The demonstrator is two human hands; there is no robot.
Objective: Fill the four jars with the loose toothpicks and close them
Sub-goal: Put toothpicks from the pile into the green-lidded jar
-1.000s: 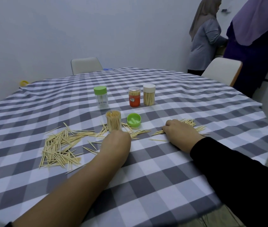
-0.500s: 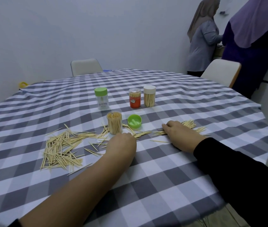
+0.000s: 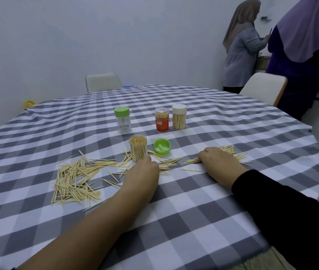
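Note:
An open clear jar (image 3: 137,150), packed with upright toothpicks, stands mid-table beside its loose green lid (image 3: 161,146), which lies upside down. Behind them stand three closed jars: a nearly empty green-lidded jar (image 3: 122,120), an orange jar (image 3: 161,120) and a white-lidded jar (image 3: 179,117) full of toothpicks. A big pile of loose toothpicks (image 3: 76,178) lies at the left. My left hand (image 3: 143,173) rests knuckles-up just in front of the open jar, its fingertips hidden. My right hand (image 3: 220,162) curls over a smaller bunch of toothpicks (image 3: 230,151) at the right.
The round table wears a grey and white checked cloth (image 3: 184,211). Two white chairs (image 3: 104,81) stand at the far side. Two people (image 3: 242,45) stand at a counter at the far right, backs turned.
My left hand has slid a little forward and right, up to the base of the open jar. My right hand has stayed on its bunch of toothpicks.

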